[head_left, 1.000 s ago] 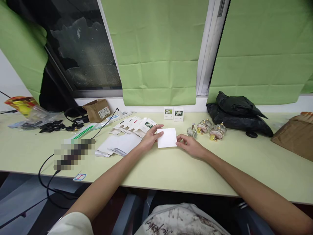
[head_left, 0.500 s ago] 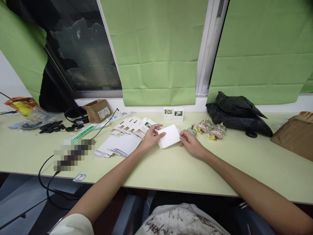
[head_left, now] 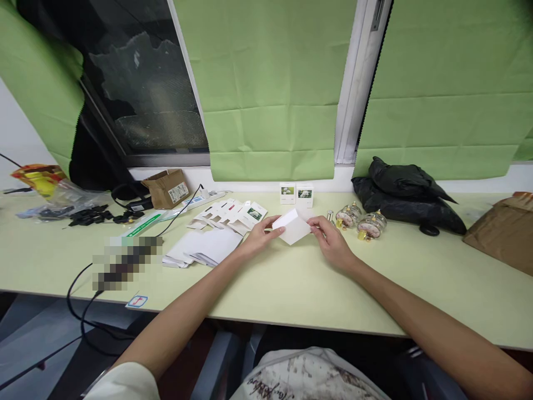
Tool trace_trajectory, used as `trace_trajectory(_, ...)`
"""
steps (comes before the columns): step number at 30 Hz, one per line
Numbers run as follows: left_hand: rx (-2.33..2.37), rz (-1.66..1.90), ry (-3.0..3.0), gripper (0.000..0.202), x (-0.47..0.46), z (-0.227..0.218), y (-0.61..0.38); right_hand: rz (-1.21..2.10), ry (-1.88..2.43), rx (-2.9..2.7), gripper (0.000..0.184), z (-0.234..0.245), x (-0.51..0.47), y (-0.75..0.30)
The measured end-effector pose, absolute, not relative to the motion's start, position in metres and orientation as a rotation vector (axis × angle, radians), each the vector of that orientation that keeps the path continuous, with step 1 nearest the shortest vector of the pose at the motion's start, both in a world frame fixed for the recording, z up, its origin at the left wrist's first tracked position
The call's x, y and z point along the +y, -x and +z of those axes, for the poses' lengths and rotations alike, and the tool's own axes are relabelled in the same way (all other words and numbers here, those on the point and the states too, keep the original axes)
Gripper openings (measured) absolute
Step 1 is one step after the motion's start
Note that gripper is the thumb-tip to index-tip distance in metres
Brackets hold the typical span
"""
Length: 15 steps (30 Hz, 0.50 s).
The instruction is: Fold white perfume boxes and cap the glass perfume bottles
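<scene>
A white card sheet (head_left: pixel 293 229) is held tilted just above the pale green table (head_left: pixel 291 283), bent up at its far side. My left hand (head_left: pixel 259 239) pinches its left edge with thumb and fingers. My right hand (head_left: pixel 332 240) grips its right edge from above. Behind the sheet stand two small printed boxes (head_left: pixel 296 193). A spread of flat unfolded box blanks (head_left: pixel 227 214) and white sheets (head_left: pixel 204 247) lies to the left of my left hand. Glass perfume bottles (head_left: pixel 360 219) stand just right of my right hand.
A black bag (head_left: pixel 406 186) lies at the back right, a brown paper bag (head_left: pixel 502 230) at the far right. At the back left are a small cardboard box (head_left: pixel 166 188), a power strip (head_left: pixel 204 198), black cables (head_left: pixel 89 215) and plastic packets (head_left: pixel 45 186). Green blinds cover the window.
The white sheet lay flat on the table; both hands have lifted and tilted it, bending it. My right hand moved up onto its right edge, hiding one bottle.
</scene>
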State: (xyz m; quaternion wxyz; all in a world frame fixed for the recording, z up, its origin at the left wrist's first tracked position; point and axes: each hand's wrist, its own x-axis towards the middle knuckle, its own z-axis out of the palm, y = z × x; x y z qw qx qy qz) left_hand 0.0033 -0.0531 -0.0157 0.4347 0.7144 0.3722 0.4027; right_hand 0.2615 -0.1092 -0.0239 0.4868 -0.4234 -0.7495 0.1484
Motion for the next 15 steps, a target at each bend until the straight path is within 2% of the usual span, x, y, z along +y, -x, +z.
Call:
trace_trajectory(3,0.901,1.041,-1.788,0.048,-0.055,-0.017,-0.005,0.328,1.011,-1.834,0.025,-0.023,-0.109,-0.261)
trace_trajectory(8,0.973,1.420,-2.086,0.024,-0.070,-0.014,-0.011,0.366,1.009,-1.700,0.034,-0.024,-0.112,-0.257)
trace_trajectory(11,0.941,1.487,-2.318,0.013,-0.080,-0.011,-0.013,0.638,1.022,-1.708,0.031,-0.028,-0.110,-0.254)
trace_trajectory(15,0.832,1.322,-2.570,0.012,-0.088,-0.012,-0.017,1.014,0.870,-1.657,0.042,-0.038,-0.102,-0.251)
